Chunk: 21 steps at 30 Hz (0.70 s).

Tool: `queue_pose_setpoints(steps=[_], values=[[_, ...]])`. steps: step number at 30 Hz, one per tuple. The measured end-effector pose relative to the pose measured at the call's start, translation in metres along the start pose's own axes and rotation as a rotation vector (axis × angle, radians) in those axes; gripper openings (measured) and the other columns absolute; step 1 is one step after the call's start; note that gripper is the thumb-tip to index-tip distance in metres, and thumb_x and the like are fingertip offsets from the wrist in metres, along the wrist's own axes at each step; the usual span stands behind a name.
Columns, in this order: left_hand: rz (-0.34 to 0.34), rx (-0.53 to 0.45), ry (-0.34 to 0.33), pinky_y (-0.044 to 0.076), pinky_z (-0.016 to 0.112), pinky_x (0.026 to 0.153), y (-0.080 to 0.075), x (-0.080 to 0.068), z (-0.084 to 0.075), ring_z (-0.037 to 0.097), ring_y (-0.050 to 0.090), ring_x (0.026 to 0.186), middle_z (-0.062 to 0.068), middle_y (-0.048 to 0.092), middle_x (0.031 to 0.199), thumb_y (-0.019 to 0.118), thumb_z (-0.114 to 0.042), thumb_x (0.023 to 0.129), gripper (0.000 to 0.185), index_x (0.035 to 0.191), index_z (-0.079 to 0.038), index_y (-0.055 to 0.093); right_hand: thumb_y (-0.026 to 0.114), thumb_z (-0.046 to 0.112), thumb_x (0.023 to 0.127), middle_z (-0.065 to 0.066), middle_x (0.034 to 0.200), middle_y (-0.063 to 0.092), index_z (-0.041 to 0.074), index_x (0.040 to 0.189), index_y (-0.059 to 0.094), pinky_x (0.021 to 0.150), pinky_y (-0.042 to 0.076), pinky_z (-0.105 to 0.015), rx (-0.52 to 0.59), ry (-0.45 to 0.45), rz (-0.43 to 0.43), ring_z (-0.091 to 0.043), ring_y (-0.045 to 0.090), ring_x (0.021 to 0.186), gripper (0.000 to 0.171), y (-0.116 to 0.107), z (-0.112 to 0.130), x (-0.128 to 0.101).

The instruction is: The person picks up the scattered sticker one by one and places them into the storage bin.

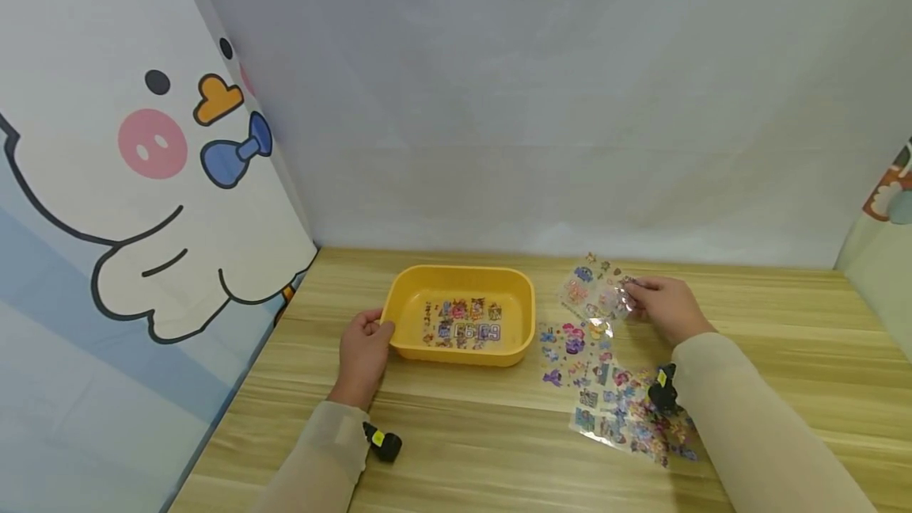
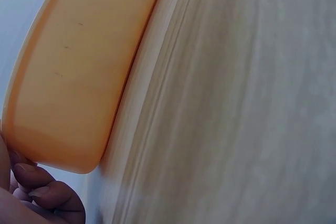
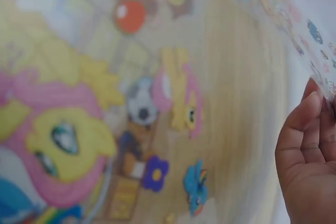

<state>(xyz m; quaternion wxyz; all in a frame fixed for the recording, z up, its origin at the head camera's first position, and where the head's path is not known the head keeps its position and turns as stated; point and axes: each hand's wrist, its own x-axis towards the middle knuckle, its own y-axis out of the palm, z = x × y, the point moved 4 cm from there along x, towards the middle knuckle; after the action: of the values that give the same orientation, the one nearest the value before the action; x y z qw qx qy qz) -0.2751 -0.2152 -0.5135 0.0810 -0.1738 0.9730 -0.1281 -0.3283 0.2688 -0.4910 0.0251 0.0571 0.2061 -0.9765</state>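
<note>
Pinching a clear sticker sheet (image 1: 586, 290) by its right edge: that's the right hand's (image 1: 666, 305) grip. Can't tell if that sheet is fully off the wood-grain surface (image 1: 463, 434). Left hand (image 1: 363, 348) grip is on the left end of the yellow tray (image 1: 456, 355), fingers curled. Tray sits on the surface, one printed sheet (image 1: 463, 324) lying inside on its floor. Loose sheets (image 1: 573, 347) lie just right of the tray, nearer the person than the pinched one, overlapping, partly hidden by the right black wrist camera (image 1: 663, 393). Pale sleeves (image 1: 755, 418) on both arms. White backdrop (image 1: 534, 101) behind, cartoon-print panel (image 1: 78, 180) at left.
</note>
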Motion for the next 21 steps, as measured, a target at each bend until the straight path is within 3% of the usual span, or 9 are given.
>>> queue_pose_setpoints(steps=[5,9,15,21], values=[[0.001,-0.004,0.000,0.042,0.023,0.057,0.000,0.000,0.001,0.018,0.050,0.070,0.008,0.057,0.087,0.062,-0.017,0.096,0.035,0.130,-0.006,0.061,0.053,0.022,0.109,-0.020,0.114,0.065,-0.014,0.137,0.056,0.077,0.058,-0.030,0.064,0.005,-0.048,-0.010,0.065,0.086,0.045,-0.003,0.000,0.001],[0.006,-0.011,-0.005,0.042,0.023,0.057,0.000,0.000,0.001,0.019,0.050,0.070,0.008,0.056,0.088,0.061,-0.017,0.097,0.035,0.130,-0.006,0.061,0.053,0.020,0.109,-0.021,0.124,0.061,-0.013,0.143,0.051,0.080,0.058,-0.027,0.143,0.026,-0.136,-0.005,0.064,0.087,0.048,-0.007,0.000,0.001],[0.007,-0.011,-0.003,0.042,0.024,0.058,0.000,0.000,0.001,0.019,0.050,0.070,0.008,0.057,0.089,0.061,-0.017,0.097,0.035,0.130,-0.006,0.061,0.053,0.016,0.108,-0.003,0.103,0.066,-0.013,0.144,0.049,0.078,0.058,-0.024,0.345,0.044,-0.254,-0.006,0.066,0.081,0.047,-0.011,0.006,-0.004],[0.008,0.002,-0.005,0.042,0.024,0.058,0.000,-0.001,-0.001,0.019,0.050,0.070,0.008,0.057,0.089,0.061,-0.018,0.097,0.034,0.130,-0.007,0.061,0.056,0.015,0.107,0.001,0.100,0.065,-0.012,0.148,0.045,0.080,0.058,-0.026,0.468,0.053,-0.234,-0.007,0.067,0.084,0.050,-0.008,0.011,-0.006]])
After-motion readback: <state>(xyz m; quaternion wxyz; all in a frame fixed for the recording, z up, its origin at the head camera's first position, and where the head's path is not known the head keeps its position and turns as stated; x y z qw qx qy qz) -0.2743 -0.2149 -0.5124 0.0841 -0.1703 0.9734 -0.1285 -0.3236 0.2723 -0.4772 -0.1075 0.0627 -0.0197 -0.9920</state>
